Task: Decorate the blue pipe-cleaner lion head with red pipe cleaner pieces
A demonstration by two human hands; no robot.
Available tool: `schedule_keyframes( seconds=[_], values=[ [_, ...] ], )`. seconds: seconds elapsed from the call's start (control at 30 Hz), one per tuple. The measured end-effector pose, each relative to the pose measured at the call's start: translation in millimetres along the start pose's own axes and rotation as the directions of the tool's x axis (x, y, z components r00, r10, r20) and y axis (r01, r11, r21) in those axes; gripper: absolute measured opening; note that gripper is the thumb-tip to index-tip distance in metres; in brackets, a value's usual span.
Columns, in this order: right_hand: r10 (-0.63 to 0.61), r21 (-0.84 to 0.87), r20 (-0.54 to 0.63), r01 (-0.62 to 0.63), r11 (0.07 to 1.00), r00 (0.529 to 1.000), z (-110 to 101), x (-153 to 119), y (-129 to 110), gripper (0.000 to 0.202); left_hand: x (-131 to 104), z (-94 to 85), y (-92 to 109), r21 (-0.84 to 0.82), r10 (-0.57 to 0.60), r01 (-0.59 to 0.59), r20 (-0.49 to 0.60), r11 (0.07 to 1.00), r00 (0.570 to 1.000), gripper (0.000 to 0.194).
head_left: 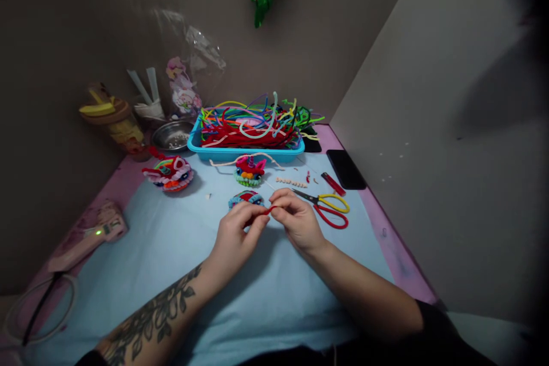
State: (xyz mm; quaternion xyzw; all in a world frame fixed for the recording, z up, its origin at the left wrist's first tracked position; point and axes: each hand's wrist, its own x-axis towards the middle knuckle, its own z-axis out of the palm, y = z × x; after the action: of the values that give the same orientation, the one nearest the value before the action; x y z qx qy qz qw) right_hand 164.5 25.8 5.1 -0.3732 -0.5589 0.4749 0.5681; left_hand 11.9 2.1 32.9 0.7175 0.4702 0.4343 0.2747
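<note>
A short red pipe cleaner (pixel 269 210) stretches between my two hands. My left hand (pixel 241 230) pinches one end between thumb and fingers. Close beside it, my right hand (pixel 299 223) pinches the other end. Just behind my left hand lies a blue and red pipe-cleaner piece (pixel 246 199), partly hidden by the fingers. Beyond it sits a small colourful animal head (pixel 250 171) of pipe cleaners, with a pale strand behind it. Scissors (pixel 328 205) with one yellow and one red handle lie open to the right of my right hand.
A blue tray (pixel 246 154) at the back holds many coloured pipe cleaners. On the left are a larger animal head (pixel 170 174), a metal bowl (pixel 172 136), a cup (pixel 115 126) and a pink glue gun (pixel 96 235). A red cutter (pixel 333 184) and black phone (pixel 346 169) lie right.
</note>
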Motion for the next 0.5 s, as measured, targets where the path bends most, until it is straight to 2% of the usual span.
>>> schedule_keyframes(
  seconds=[0.13,0.33,0.5],
  values=[
    [0.036,0.049,-0.040,-0.034,0.998,0.999,2,1,2,0.017,1,2.2,-4,-0.037,-0.051,0.051,0.006,0.998,0.999,0.012],
    [0.109,0.262,-0.038,-0.095,0.960,0.993,9,0,2,0.020,0,8.8,-8,-0.049,-0.041,0.040,-0.015,0.998,0.999,0.014],
    [0.149,0.249,-0.020,-0.139,0.958,0.989,14,-3,1,0.027,0,13.9,-8,-0.031,0.008,-0.009,-0.025,0.999,1.000,0.014]
  ],
)
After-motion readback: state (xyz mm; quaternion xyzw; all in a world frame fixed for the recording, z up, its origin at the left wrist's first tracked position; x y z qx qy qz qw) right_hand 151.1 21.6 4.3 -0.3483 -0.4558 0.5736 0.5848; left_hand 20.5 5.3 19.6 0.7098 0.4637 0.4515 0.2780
